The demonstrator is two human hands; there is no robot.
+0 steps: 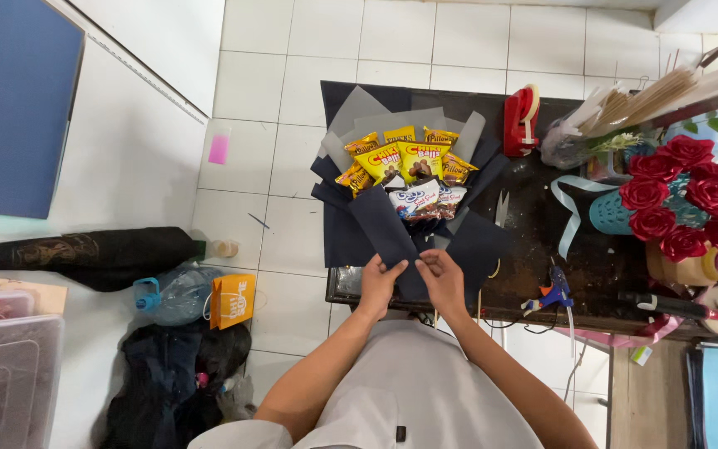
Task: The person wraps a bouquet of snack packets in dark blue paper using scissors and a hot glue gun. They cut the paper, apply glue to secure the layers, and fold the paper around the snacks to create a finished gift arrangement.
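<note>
left hand (378, 283) | fingers clamped on dark navy wrapping sheet (392, 237) | right hand (442, 278) pinches same sheet | snack-packet bouquet (405, 170) just beyond | dark table (583, 258)

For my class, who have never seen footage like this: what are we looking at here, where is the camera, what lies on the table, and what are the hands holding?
There is one picture, taken by a camera worn on a person's head and looking straight down, so you see their own two arms reaching forward. The left hand and right hand both pinch the lower end of a bouquet of snack packets wrapped in dark navy paper. It lies on a dark worktable. Also on the table are scissors, a blue glue gun, a red tape dispenser, a pale ribbon and red paper roses. Bags and a water bottle sit on the white tiled floor to the left.
</note>
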